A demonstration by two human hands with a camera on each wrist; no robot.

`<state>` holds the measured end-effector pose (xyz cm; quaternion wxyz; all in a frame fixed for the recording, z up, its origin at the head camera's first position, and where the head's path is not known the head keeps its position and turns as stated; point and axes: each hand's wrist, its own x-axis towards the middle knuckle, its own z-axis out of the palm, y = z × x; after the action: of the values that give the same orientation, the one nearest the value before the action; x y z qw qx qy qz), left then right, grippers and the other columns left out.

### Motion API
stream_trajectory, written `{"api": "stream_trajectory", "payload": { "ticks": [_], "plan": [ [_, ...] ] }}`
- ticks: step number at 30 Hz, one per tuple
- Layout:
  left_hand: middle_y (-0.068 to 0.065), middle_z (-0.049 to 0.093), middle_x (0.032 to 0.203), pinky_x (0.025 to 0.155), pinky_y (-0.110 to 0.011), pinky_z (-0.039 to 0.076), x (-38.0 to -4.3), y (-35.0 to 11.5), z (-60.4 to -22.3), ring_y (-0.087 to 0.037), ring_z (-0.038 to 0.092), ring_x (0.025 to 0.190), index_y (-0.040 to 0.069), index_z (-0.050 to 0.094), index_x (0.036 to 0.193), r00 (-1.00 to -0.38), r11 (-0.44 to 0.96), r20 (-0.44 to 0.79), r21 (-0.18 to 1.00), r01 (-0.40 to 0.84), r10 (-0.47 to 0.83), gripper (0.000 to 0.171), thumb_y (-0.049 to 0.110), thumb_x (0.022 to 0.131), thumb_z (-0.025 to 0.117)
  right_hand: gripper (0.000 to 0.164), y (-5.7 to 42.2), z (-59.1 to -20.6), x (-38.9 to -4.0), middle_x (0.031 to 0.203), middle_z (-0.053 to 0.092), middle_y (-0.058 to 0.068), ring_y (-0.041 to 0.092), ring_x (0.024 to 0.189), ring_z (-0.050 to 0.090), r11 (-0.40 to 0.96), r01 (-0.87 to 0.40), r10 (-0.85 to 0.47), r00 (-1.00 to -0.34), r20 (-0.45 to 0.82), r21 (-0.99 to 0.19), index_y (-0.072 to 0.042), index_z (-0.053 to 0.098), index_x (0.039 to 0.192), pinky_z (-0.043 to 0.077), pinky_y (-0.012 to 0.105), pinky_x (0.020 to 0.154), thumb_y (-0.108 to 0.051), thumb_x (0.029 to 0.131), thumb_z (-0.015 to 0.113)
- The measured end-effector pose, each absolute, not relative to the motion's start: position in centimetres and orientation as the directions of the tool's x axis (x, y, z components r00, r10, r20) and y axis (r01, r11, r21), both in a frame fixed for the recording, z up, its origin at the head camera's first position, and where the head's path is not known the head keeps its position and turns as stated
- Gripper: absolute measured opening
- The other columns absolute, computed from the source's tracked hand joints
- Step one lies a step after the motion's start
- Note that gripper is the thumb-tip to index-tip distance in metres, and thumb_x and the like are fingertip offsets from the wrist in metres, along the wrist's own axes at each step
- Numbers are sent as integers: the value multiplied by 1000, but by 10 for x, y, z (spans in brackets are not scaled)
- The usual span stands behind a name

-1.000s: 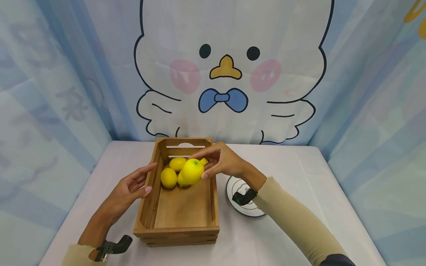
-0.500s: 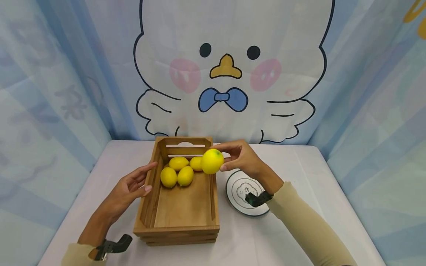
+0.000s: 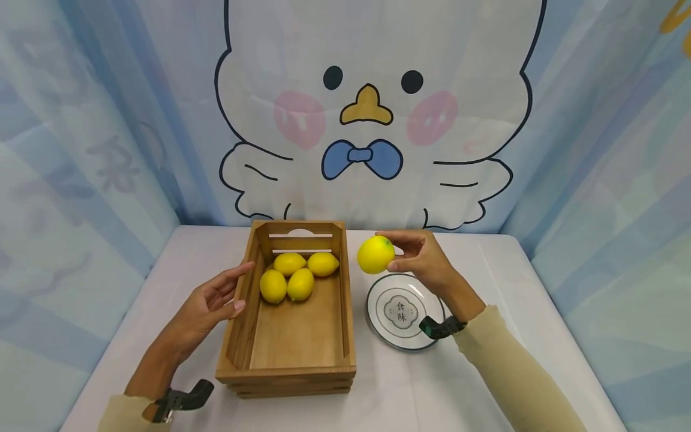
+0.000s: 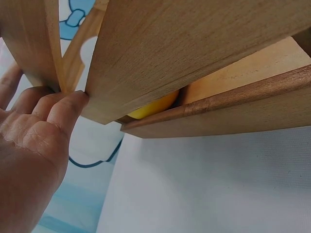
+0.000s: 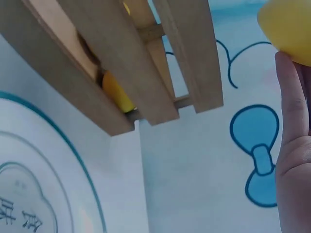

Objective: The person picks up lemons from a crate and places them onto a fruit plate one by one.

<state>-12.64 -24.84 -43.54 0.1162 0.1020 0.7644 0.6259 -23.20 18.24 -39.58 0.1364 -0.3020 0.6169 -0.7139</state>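
Lemon [image 3: 375, 255] is raised beside the crate [image 3: 286, 376], near the plate [image 3: 380, 312]; the right hand [image 3: 427, 259] pinches its side, apparently leaving the underside free. The left hand [image 3: 204, 305], loosely extended, touches the crate, likely steadying it; 4 lemons [image 3: 300, 285] sit inside.

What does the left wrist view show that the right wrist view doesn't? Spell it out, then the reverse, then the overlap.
Only the left wrist view: the left hand, its fingers against the side of the crate.

Only the right wrist view: part of the right hand with the held lemon, and part of the plate.

Both: the crate's side boards, yellow fruit showing through a gap in them, the white tablecloth and a printed blue bow tie.
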Motion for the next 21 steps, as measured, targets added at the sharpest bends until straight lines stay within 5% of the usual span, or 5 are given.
{"api": "stream_trajectory", "payload": {
  "ticks": [3, 11, 21],
  "plan": [
    [4, 16, 168, 118, -39, 31, -127, -249, -435, -27, 12, 156, 32, 32, 156, -952, 200, -48, 980, 14, 303, 64, 16, 100, 59, 56, 191, -402, -232, 131, 66, 11, 24, 115, 66, -191, -198, -546, -793, 272, -961, 4, 60, 132, 55, 37, 98, 6, 79, 78],
    [4, 16, 168, 107, -11, 36, -126, -249, -436, -28, 11, 156, 31, 32, 156, -951, 184, -46, 983, 11, 306, 64, 14, 100, 59, 52, 211, -419, -229, 130, 65, 11, 23, 116, 65, -149, -234, -504, -818, 277, -961, 7, 58, 133, 53, 31, 100, 6, 83, 74],
    [5, 16, 168, 106, -10, 35, -127, -248, -435, -27, 11, 156, 32, 33, 155, -953, 193, -52, 981, 7, 299, 63, 15, 100, 59, 49, 228, -439, -228, 132, 65, 10, 22, 125, 59, -113, -240, -434, -861, 265, -964, 8, 57, 132, 48, 28, 106, 9, 85, 70]
  ]
}}
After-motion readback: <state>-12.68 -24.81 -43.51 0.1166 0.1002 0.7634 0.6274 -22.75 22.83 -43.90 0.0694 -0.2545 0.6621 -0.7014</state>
